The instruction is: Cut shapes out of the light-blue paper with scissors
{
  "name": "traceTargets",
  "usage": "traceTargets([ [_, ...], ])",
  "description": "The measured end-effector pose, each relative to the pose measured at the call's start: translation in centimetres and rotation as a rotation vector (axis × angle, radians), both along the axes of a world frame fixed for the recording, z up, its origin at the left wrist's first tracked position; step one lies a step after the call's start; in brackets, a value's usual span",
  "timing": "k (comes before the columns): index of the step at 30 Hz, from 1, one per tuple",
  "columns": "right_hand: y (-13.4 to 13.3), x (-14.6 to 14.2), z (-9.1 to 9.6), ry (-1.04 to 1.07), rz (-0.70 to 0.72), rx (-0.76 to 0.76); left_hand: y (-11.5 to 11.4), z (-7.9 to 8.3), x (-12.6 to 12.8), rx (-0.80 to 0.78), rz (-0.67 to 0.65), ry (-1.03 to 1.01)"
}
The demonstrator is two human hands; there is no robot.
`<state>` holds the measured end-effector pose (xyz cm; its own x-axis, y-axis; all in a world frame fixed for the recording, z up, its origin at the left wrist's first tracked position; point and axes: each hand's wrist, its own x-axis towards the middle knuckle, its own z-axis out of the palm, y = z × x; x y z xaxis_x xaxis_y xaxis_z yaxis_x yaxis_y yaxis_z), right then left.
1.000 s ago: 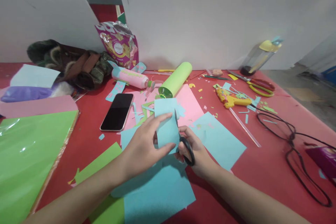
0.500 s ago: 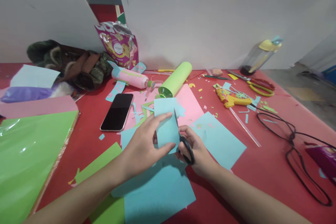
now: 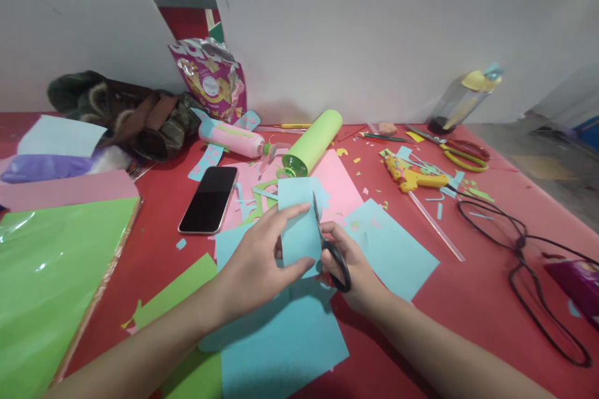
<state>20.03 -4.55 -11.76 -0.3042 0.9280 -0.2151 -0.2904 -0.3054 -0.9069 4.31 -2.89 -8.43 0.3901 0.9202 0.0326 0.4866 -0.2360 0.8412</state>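
My left hand pinches a small light-blue paper piece upright above the red table, thumb in front and fingers behind. My right hand grips black-handled scissors, whose blades run up the paper's right edge. Larger light-blue sheets lie flat under and beside both hands. A pink sheet lies just beyond the held paper.
A black phone, a green roll and a pink bottle lie behind the hands. To the right are a yellow glue gun, yellow scissors and a black cable. Green sheets lie left. Scraps litter the table.
The scissors have shifted slightly right and their blades now reach higher along the paper's right edge. My left hand holds the paper almost as before.
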Motion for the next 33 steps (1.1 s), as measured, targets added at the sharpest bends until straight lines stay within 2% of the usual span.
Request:
traceTargets([
  [15, -0.07, -0.18, -0.17, 0.018, -0.036, -0.046, 0.0, 0.3, 0.11, 0.022, -0.001, 0.021],
  [25, 0.27, 0.14, 0.13, -0.058, -0.013, 0.053, -0.12, 0.22, 0.18, 0.033, -0.015, 0.035],
  [33, 0.2, 0.02, 0.21, -0.063, -0.022, 0.032, -0.18, 0.12, 0.29, 0.042, -0.018, 0.036],
])
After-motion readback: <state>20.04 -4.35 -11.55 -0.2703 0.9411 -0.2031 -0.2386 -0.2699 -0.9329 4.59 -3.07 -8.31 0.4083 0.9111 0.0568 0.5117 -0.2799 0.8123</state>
